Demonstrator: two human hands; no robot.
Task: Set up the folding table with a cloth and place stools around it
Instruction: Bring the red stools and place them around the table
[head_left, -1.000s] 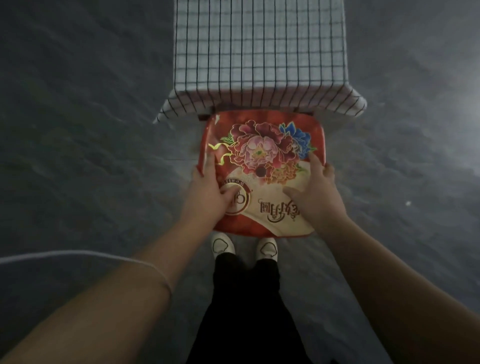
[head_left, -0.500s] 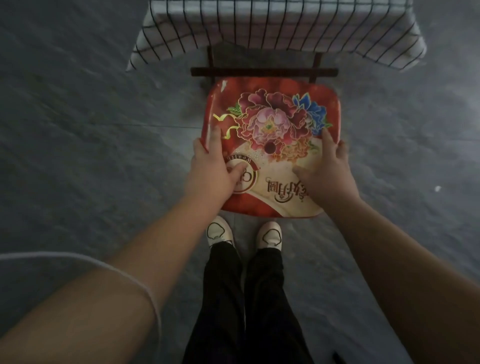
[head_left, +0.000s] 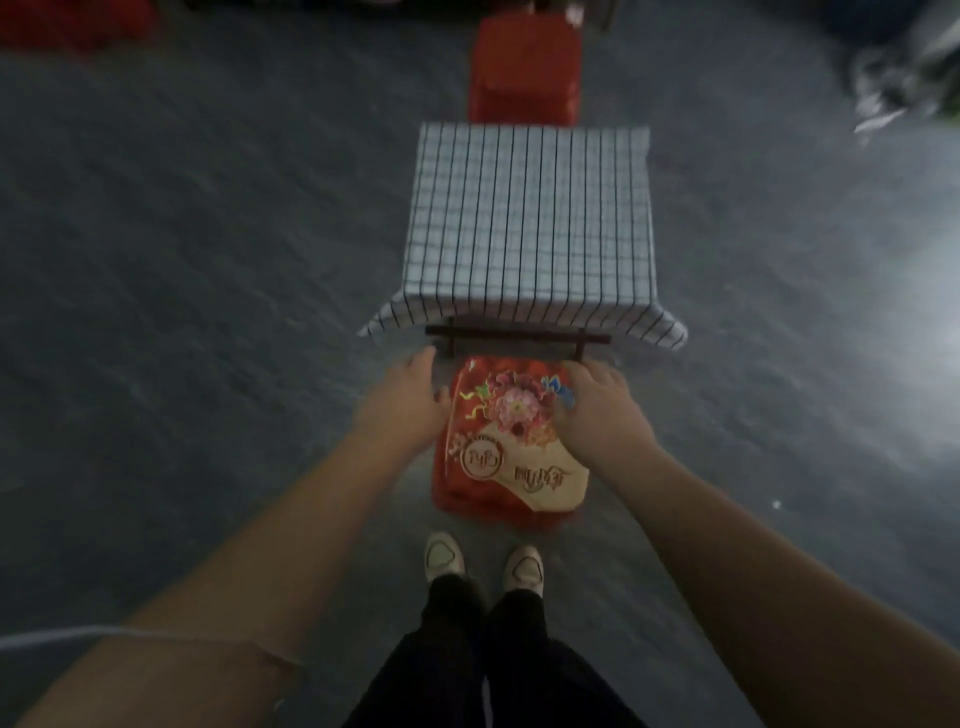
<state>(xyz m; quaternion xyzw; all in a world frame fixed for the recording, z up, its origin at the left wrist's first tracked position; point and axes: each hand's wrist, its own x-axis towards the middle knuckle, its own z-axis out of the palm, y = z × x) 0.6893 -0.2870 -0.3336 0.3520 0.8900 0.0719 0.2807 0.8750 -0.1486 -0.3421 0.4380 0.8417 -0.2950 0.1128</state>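
Observation:
The folding table (head_left: 530, 218) stands under a white cloth with a dark grid; its dark leg bar (head_left: 519, 335) shows below the near hem. A red stool with a flower print (head_left: 498, 467) stands on the floor right against the table's near side. My left hand (head_left: 405, 400) is beside the stool's left edge with fingers straight, holding nothing. My right hand (head_left: 597, 410) lies over the stool's far right corner, fingers relaxed; blur hides whether it touches. A second red stool (head_left: 524, 67) stands at the table's far side.
Dark grey floor (head_left: 208, 260) spreads on both sides of the table. My feet in pale shoes (head_left: 483, 564) stand just behind the near stool. Red things (head_left: 67, 21) lie at the far left and crumpled plastic (head_left: 904, 83) at the far right.
The stool has come down to the floor in front of the table. Both hands have loosened from its sides, the left coming off it. The view has risen and pulled back.

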